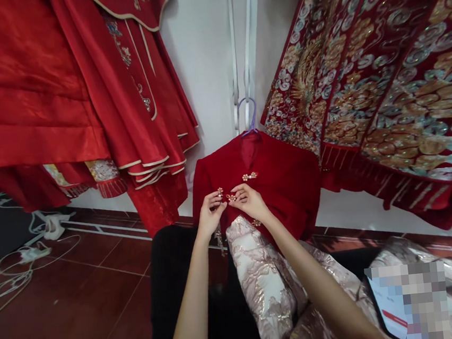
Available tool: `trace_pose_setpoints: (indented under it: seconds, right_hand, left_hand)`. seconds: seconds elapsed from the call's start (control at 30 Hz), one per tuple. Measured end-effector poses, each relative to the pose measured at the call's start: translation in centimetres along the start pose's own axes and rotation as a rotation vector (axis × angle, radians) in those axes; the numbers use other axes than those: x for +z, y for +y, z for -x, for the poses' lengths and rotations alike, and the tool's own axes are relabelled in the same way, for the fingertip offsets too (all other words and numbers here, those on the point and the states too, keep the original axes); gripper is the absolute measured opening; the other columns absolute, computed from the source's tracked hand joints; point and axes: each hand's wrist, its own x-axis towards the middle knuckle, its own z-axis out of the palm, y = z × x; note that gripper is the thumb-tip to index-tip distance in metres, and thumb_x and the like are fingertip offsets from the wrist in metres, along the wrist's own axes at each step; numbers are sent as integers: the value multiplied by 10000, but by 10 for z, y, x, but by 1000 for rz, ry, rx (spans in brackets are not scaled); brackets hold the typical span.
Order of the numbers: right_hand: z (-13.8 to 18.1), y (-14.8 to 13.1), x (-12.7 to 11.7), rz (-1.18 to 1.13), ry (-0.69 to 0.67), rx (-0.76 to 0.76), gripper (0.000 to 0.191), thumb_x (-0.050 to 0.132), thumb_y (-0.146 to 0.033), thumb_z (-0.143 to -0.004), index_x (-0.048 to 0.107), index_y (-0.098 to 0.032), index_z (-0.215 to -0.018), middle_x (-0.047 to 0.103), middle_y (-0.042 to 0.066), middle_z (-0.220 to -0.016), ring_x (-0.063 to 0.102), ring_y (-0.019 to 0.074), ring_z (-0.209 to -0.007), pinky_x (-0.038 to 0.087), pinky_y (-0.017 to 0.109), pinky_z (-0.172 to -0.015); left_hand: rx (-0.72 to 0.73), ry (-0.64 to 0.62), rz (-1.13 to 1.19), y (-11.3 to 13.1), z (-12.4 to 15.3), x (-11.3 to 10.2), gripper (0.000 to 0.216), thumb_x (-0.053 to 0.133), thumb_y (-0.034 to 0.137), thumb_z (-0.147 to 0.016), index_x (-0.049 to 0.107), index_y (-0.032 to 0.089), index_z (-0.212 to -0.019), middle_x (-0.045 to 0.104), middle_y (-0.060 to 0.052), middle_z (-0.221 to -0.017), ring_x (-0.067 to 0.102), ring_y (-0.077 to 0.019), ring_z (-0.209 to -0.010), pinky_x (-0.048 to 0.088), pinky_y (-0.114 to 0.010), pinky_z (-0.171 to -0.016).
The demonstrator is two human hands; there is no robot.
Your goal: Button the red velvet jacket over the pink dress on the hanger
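Note:
A red jacket (pixel 285 169) hangs on a purple hanger (pixel 253 114) in front of me, its front facing my hands. My left hand (pixel 211 211) is closed in a pinch on one half of a gold, pearl-set clasp (pixel 220 192) at the jacket's front edge. In the fingers of my right hand (pixel 250 201) is the other clasp half (pixel 232 197), a short gap to the right of the first. Above them sits another gold clasp (pixel 249 176). A further clasp (pixel 256 222) shows below my right hand, partly hidden.
Red garments (pixel 123 94) hang at the left, and an embroidered red skirt (pixel 361 82) at the right. Shiny patterned cloth (pixel 267 288) lies over my lap, with a phone (pixel 386 303) on it. White cables (pixel 30 255) lie on the tiled floor (pixel 86 295).

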Motion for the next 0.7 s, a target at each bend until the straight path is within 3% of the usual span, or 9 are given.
trace_pose_setpoints:
  seconds: [0.23, 0.7]
  right_hand:
    - [2, -2, 5, 47, 82, 9, 248, 671, -281, -701, 712, -168, -917, 667, 41, -810, 610, 128, -687, 535, 253, -668]
    - [-5, -16, 3, 133, 42, -58, 185, 652, -252, -730, 721, -190, -890, 701, 43, -884, 639, 126, -697, 557, 259, -693]
  left_hand:
    - [-35, -37, 12, 3, -1, 0, 348, 700, 213, -705, 652, 154, -1045, 668, -97, -1038, 602, -152, -863, 474, -326, -855]
    - [-91, 89, 102, 3, -7, 16, 292, 665, 252, -731, 678, 116, -989, 694, -124, -1051, 644, -190, -951, 471, -364, -923]
